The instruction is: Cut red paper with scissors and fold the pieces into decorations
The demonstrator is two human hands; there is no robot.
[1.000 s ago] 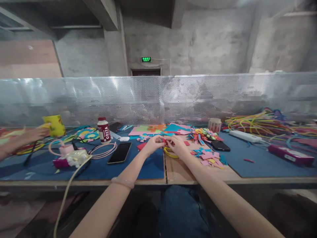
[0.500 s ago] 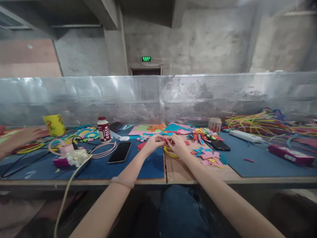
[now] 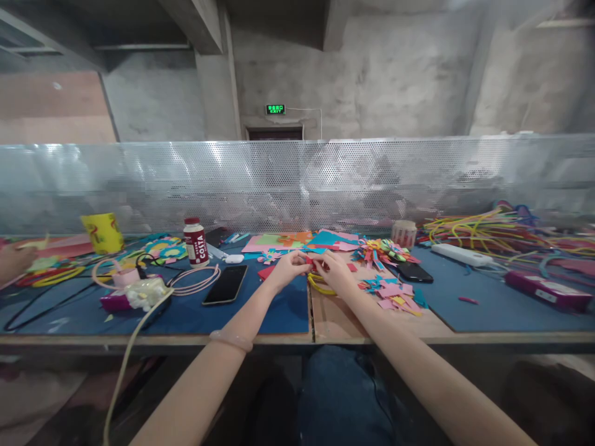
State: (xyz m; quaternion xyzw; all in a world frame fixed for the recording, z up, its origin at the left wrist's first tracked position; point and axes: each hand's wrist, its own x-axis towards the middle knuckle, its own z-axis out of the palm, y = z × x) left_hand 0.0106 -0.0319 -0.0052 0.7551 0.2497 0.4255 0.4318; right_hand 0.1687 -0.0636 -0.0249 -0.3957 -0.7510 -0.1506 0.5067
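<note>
A: Here we are, just below the middle of the frame: left hand (image 3: 289,269) and right hand (image 3: 337,272), drawn in close together. What's between them?

B: A small red piece (image 3: 309,264)! The left thumb and fingers are pinched on one side of it, the right fingertips on the other. Most of it is covered, so I can't tell its full shape.

A: How does it handle?

B: It looks like paper to me: light, bendable, not very slippery, quick to crease and easy to tear. I'd take it by opposite edges, fingertips only, no hard tug.

A: And right under the fingers?

B: A yellow loop (image 3: 320,288), just below the right hand, on the pale board (image 3: 337,319). By the left wrist there's a red sheet (image 3: 265,273) on the blue mat (image 3: 281,316).

A: Farther out?

B: Right of centre, pink and blue scraps (image 3: 389,296), with a fringed bundle (image 3: 379,253) above them. Left of centre, a dark phone (image 3: 225,285), then a bottle (image 3: 195,244). And at the left edge, a co-worker's hand (image 3: 17,261), too blurred to read!
</note>
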